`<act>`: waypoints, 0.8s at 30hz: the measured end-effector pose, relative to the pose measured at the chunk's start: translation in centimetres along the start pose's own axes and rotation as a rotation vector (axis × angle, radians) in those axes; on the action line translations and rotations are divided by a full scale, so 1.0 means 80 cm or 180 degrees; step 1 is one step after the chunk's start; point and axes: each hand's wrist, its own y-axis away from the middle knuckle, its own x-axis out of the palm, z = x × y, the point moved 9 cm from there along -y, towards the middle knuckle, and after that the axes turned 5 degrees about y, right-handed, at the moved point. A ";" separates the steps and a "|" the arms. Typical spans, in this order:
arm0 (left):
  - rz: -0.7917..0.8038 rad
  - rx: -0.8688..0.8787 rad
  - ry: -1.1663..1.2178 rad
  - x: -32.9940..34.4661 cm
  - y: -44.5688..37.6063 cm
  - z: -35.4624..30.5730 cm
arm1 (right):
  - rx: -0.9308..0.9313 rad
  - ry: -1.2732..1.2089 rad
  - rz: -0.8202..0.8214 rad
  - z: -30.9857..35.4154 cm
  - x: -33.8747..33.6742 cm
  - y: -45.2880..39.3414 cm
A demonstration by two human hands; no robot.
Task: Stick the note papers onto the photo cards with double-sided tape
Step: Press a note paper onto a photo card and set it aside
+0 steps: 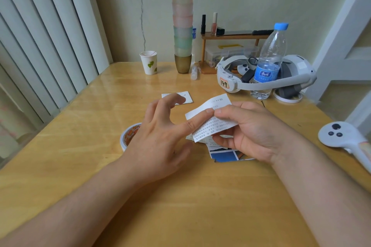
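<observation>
Right hand [251, 132] pinches note paper [210, 118] | left thumb [200, 120] on it

tape roll [128, 136] half hidden, photo cards [222, 154] mostly covered

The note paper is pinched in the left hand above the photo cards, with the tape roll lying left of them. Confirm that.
Wrong hand. In the head view the right hand pinches the note paper; the left hand only touches it with its forefinger. The photo cards and tape roll are as stated.
</observation>
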 end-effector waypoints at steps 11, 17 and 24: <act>-0.0045 -0.0037 0.0215 0.009 0.004 -0.012 | -0.0176 -0.0522 0.0060 0.002 0.018 0.002; -0.0399 -0.0022 0.0008 -0.003 0.001 -0.013 | -0.0112 -0.1063 0.0181 0.000 0.031 0.005; -0.0726 0.0003 -0.0348 -0.013 -0.002 -0.017 | 0.0149 -0.1345 0.0139 -0.009 0.036 0.008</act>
